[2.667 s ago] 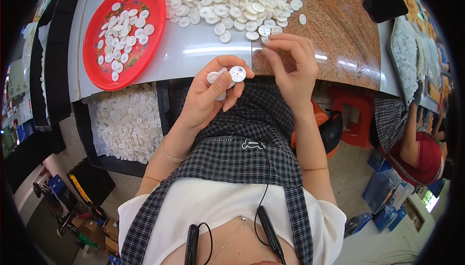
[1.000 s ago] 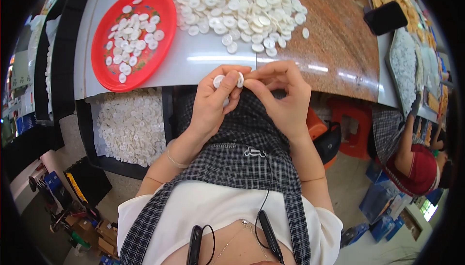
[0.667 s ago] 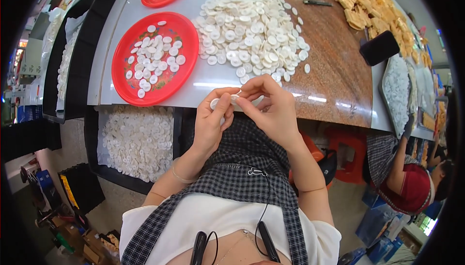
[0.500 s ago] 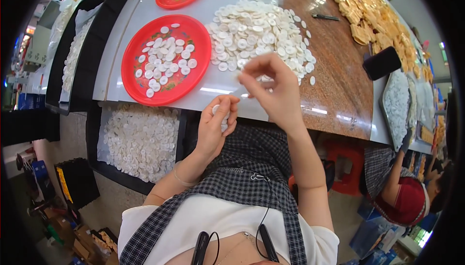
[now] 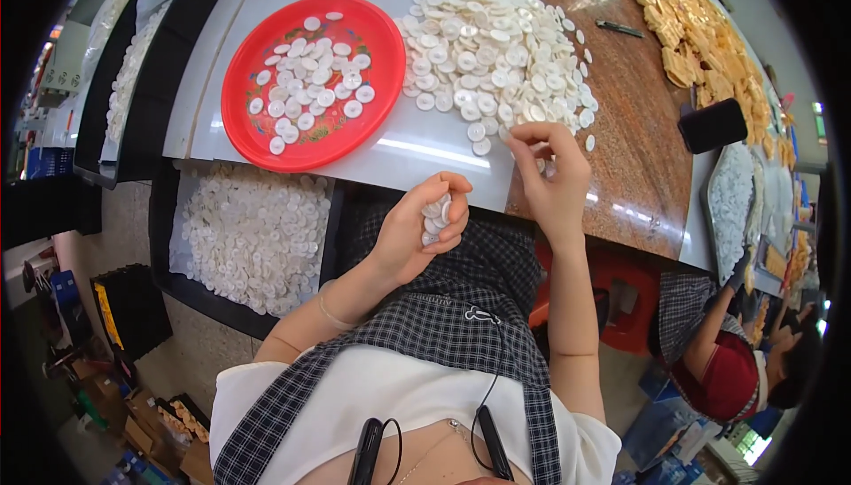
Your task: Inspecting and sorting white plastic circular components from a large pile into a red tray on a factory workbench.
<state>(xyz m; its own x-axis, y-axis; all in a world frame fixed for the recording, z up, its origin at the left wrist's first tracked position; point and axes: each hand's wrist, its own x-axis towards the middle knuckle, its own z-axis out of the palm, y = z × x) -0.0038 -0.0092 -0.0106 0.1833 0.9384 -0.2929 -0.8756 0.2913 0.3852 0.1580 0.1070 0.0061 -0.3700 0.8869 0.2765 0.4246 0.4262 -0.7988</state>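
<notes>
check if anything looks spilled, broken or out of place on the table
Only something minor: a few white discs lie loose on the brown surface, just right of the big heap, while most others there are bunched together. No damage is visible at this size.

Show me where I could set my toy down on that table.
The brown tabletop between the white disc pile and the black phone has bare room. So does the grey strip between the red plate and the right hand. The pile and plate's middle are crowded.
</notes>
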